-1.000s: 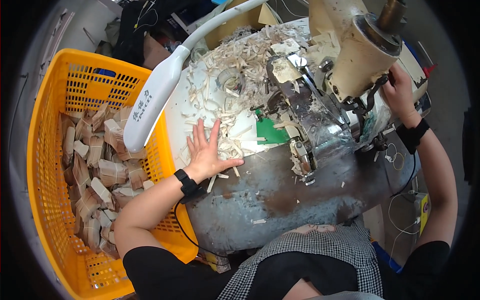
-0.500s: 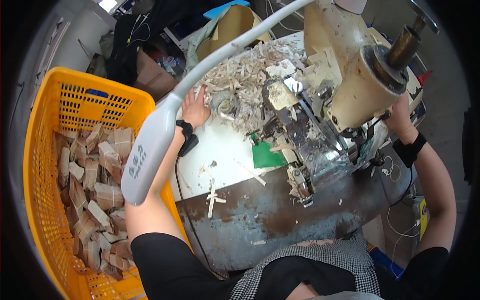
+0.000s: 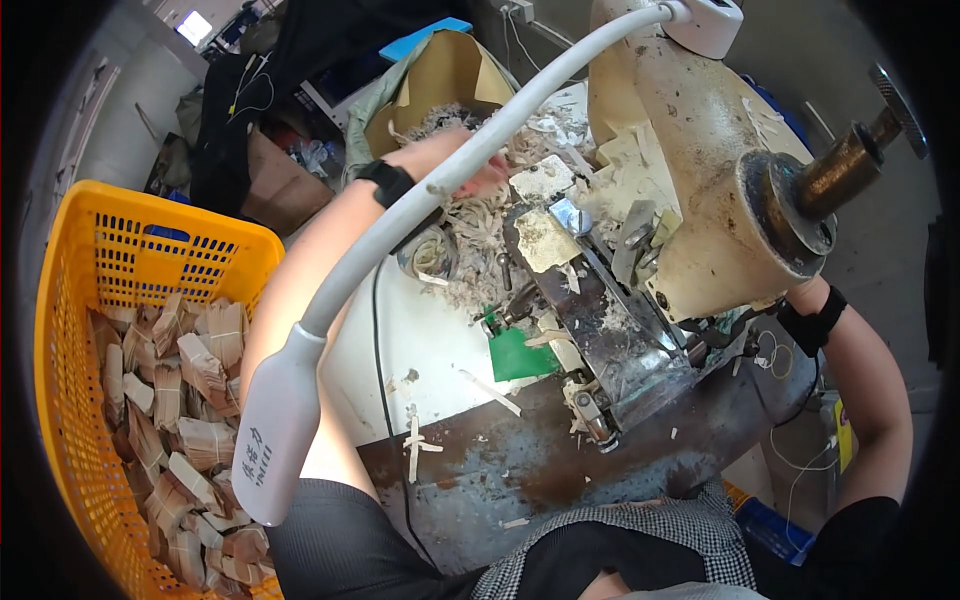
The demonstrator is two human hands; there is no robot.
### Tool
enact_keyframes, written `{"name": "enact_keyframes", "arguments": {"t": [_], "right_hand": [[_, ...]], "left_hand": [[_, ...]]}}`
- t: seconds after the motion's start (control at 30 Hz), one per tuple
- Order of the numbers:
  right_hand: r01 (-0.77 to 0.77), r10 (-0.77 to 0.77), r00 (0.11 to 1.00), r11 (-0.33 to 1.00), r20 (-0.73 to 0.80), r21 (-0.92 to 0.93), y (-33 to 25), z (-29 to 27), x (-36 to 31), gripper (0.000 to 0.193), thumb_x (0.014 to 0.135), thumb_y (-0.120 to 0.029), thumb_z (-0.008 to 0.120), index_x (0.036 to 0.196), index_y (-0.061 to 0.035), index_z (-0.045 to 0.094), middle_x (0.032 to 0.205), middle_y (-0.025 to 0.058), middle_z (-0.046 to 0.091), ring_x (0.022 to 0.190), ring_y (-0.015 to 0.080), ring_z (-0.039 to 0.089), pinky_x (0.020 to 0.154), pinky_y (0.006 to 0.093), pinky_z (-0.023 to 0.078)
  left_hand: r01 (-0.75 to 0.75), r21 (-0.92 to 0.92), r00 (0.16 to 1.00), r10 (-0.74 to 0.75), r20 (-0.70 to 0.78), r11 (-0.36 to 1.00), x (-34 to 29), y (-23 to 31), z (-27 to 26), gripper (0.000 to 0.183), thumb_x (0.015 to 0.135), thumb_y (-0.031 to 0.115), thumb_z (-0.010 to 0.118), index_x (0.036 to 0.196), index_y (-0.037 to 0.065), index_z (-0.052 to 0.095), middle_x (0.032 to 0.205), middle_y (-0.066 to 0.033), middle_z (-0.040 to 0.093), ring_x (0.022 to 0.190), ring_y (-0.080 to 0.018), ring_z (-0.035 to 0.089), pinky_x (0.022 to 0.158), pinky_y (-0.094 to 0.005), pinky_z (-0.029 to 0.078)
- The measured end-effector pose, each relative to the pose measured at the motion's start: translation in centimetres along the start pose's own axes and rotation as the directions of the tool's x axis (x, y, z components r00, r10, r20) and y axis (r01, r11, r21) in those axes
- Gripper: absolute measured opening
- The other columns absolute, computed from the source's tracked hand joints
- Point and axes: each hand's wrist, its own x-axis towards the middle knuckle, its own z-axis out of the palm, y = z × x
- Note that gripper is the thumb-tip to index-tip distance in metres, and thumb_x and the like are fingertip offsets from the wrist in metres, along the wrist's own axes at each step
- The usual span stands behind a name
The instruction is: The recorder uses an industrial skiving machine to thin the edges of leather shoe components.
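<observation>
My left hand (image 3: 485, 178) reaches into a heap of pale curled trimmings (image 3: 475, 232) on the far side of the white tabletop (image 3: 365, 345). The lamp's arm crosses in front of this hand, and its fingers are mostly hidden. Beside the heap stands a cream-coloured machine (image 3: 710, 190) with a worn, dusty head and a metal bed (image 3: 625, 330) strewn with scraps. Behind the machine's head, at the right, only a bit of my right hand (image 3: 808, 294) shows; its fingers are out of sight. Black bands circle both wrists.
A yellow basket (image 3: 62, 330) full of tied bundles of thin pale-brown pieces (image 3: 205, 440) stands at the left. The grey-white lamp (image 3: 280, 430) hangs over my left arm. Beyond the heap sits an open bag (image 3: 450, 75). A black cable (image 3: 380, 350) runs down the table.
My left hand has moved farther out and to the right, from the heap's left edge into the trimmings. The view has shifted a little. My right hand stays behind the machine.
</observation>
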Motion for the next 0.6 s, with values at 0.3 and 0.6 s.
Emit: {"name": "enact_keyframes", "arguments": {"t": [0.3,0.6], "right_hand": [[-0.054,0.059,0.996,0.996,-0.071,0.068,1.7,1.2,-0.6,0.019,0.084,-0.004,0.058,0.102,0.0011,0.058,0.073,0.009,0.049,0.06,0.0155,0.046,0.057,0.0273,0.039],[0.005,-0.004,0.996,1.0,-0.085,0.004,0.7,0.6,-0.1,0.01,0.083,-0.001,0.057,0.093,0.0007,0.057,0.071,0.0107,0.049,0.06,0.0172,0.046,0.057,0.029,0.039]], "left_hand": [[0.206,0.522,0.918,0.022,-0.397,0.827,1.5,-0.7,-1.7,0.052,0.086,0.024,0.069,0.134,0.008,0.056,0.121,-0.0184,0.064,0.11,-0.0279,0.062,0.092,-0.0368,0.05],[0.232,0.387,0.73,0.103,-0.676,0.893,-4.7,-3.3,-2.4,0.028,0.079,0.028,0.074,0.092,0.004,0.072,0.084,-0.0137,0.071,0.081,-0.024,0.068,0.076,-0.0358,0.053]]}}
